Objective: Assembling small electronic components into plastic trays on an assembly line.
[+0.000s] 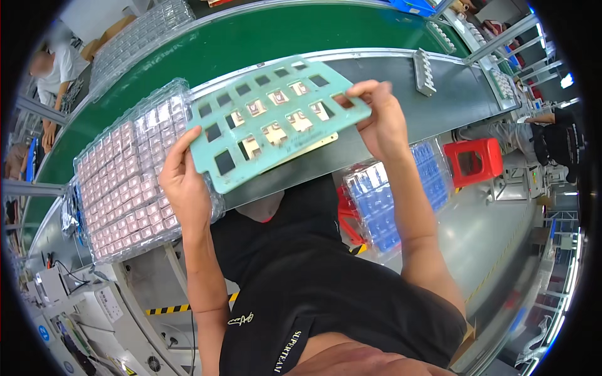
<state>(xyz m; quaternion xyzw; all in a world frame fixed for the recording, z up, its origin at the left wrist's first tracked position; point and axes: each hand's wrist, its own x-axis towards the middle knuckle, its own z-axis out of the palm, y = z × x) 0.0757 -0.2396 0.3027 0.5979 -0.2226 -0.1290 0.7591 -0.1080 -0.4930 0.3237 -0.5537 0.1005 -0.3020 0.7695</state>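
Observation:
Both hands hold a flat green plate with rows of rectangular windows, tilted above the near edge of the work surface. My left hand pinches its left edge, thumb on top. At the far right corner, my right hand grips the plate between thumb and bent fingers. Beneath the plate, a cream-coloured board pokes out along the near side. Several small pale parts with brown marks show through some windows; other windows look dark. Whether the plate touches the board, I cannot tell.
To the left lies a clear plastic tray full of pinkish square pieces. A green conveyor belt runs behind the dark work surface. A white pegged rack sits right. Blue-filled trays and a red stool are lower right.

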